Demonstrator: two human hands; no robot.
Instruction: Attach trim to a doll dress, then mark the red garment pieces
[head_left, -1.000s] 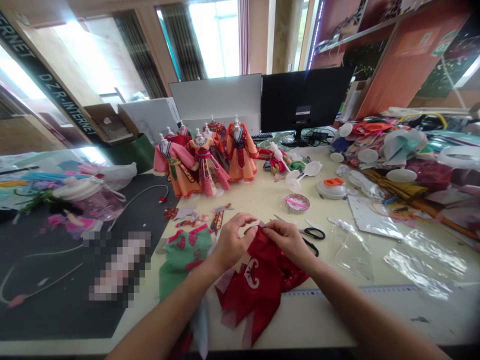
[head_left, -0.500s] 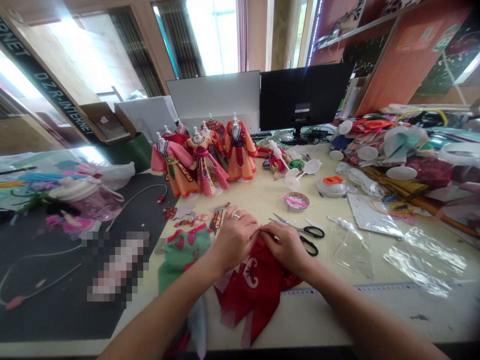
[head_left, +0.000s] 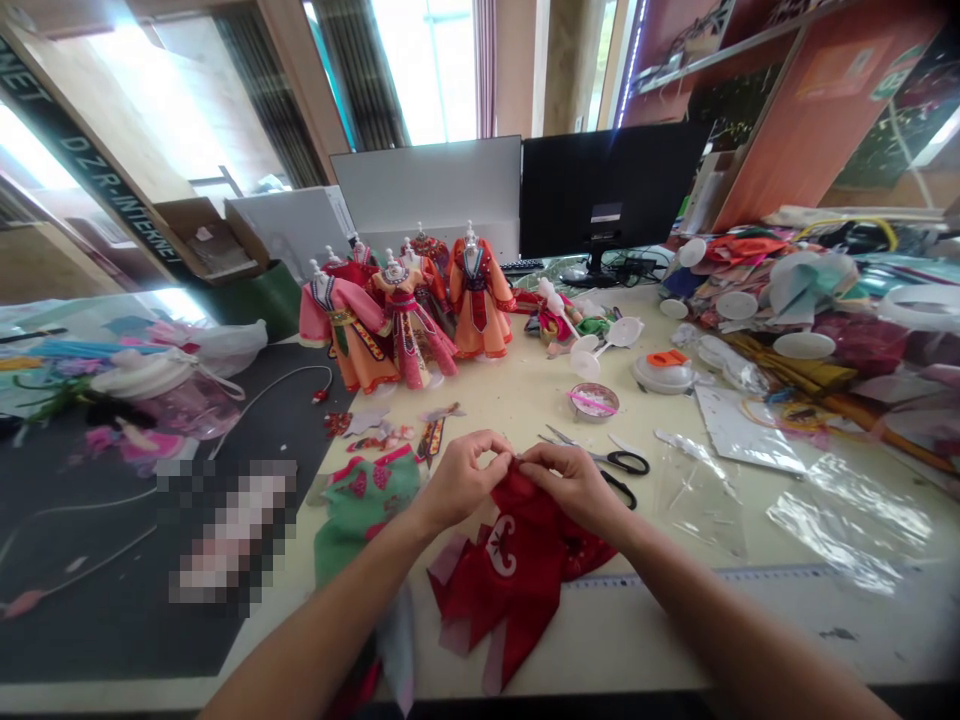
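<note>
Both hands meet at the top edge of a small red doll garment with a white curl motif. My left hand is closed in a pinch, thumb and forefinger together at that edge. Opposite it, my right hand also pinches the red cloth, its fingertips nearly touching the left ones. Whether a needle or thread is between the fingertips is too small to tell. The garment hangs down onto the table. Just beyond my right hand lie black-handled scissors. A green doll garment lies left of my left forearm.
Several dressed doll forms stand at the back, before a monitor. A round dish sits beyond the scissors. Clear plastic bags and a heap of fabric occupy the right. A ruler runs along the front.
My left hand has rolled from palm-down to a thumb-and-forefinger pinch, coming in against the right fingertips. The right hand and the red garment have barely moved.
</note>
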